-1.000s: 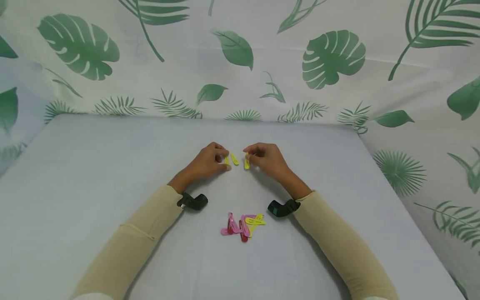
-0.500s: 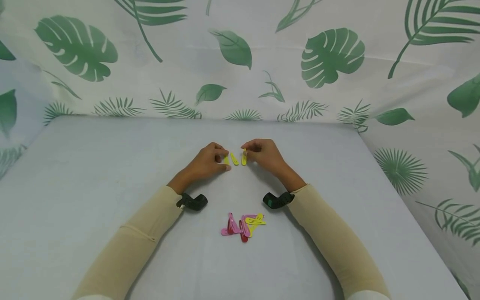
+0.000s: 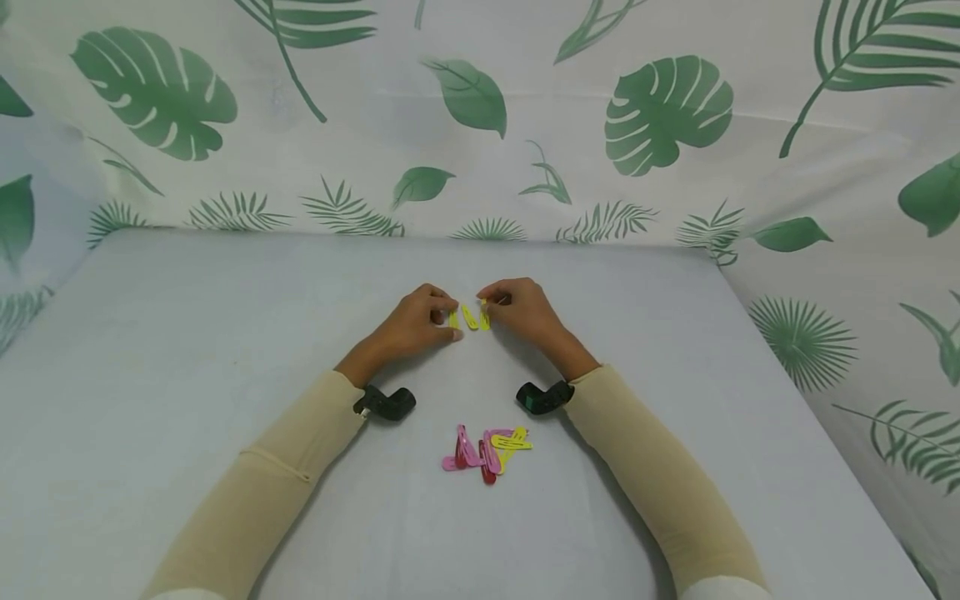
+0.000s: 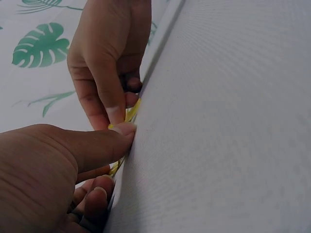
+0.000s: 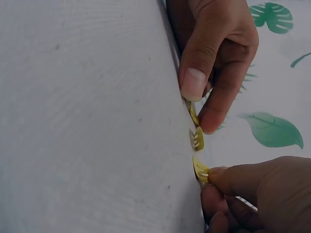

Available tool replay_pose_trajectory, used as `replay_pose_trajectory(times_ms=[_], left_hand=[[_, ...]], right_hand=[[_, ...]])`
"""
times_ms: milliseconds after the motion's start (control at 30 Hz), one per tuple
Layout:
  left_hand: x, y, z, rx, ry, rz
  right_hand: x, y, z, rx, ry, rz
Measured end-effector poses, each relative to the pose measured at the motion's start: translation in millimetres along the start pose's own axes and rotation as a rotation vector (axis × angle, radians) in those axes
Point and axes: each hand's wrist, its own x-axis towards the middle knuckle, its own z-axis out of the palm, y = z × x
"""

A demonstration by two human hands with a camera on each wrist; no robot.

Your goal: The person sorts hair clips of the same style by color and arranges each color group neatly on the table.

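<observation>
Three yellow snap hair clips are side by side on the far part of the table in the head view. My left hand (image 3: 412,323) holds the leftmost clip (image 3: 453,320) between thumb and fingers, its ends partly covered. The middle clip (image 3: 469,317) lies slightly slanted on the cloth, untouched. On the right, my right hand (image 3: 523,313) pinches the upper end of the third clip (image 3: 485,322), close beside the middle one. In the right wrist view that pinched clip (image 5: 199,170) is tilted, its lower edge near the cloth, with the middle clip (image 5: 199,139) just beyond it.
A loose pile of pink, red and yellow hair clips (image 3: 487,452) lies nearer the body, between the forearms. White cloth covers the table (image 3: 225,333). A leaf-printed curtain (image 3: 555,108) hangs behind it. Each wrist wears a black camera (image 3: 388,403).
My right hand has moved left and slightly away from the body, bringing its yellow hair clip closer to the middle one. The left hand has stayed in place.
</observation>
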Motion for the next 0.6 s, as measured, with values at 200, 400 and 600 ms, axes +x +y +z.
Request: replay_pose_trajectory(times_ms=[200, 400, 600], left_hand=[[0.8, -0.9, 0.6, 0.001, 0.002, -0.001], [1.0, -2.6, 0.7, 0.002, 0.003, 0.006], [1.0, -2.3, 0.0, 0.005, -0.007, 0.008]], right_hand=[[1.7, -2.8, 0.7, -0.023, -0.030, 0.034], [3.3, -2.3, 1.3, -0.035, -0.037, 0.041], [2.0, -2.5, -0.8, -0.031, -0.022, 0.038]])
